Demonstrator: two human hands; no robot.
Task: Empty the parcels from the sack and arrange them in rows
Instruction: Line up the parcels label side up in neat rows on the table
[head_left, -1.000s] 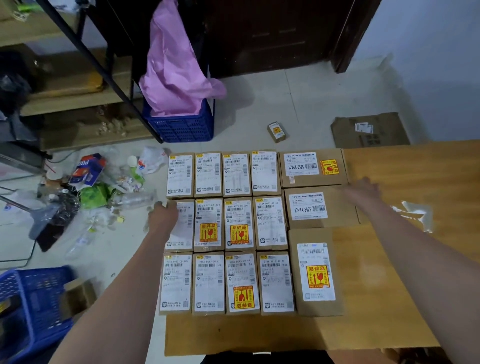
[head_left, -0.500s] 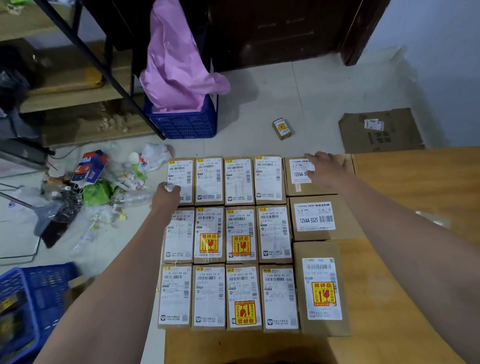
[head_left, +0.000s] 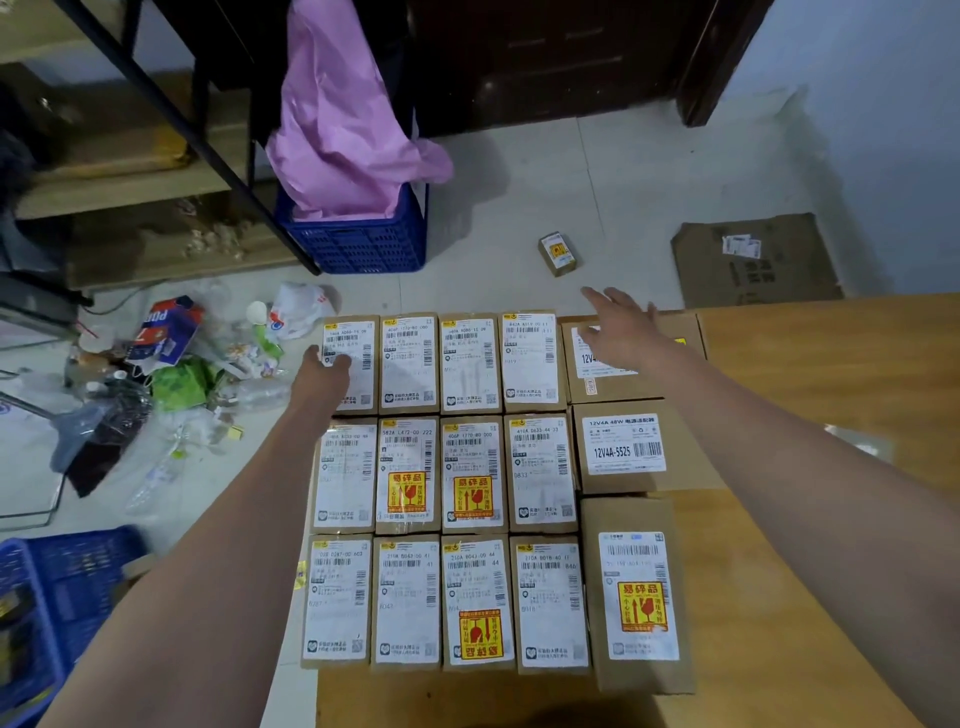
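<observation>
Since a moment ago, the right hand (head_left: 621, 327) has lifted off the far-right parcel (head_left: 631, 358) and hovers over it with fingers spread and straight, grasping nothing. From the head view, the left hand (head_left: 323, 375) rests against the left edge of the far-left parcel (head_left: 353, 361), thumb lying on its label; whether the fingers curl round the edge cannot be told. Between both hands, the parcels (head_left: 470, 488) lie label-up in three tidy rows on the wooden tabletop (head_left: 831, 374).

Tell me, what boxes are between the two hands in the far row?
Three small parcels: second, third and fourth, side by side between left hand and right hand, seen from the head camera.
</observation>
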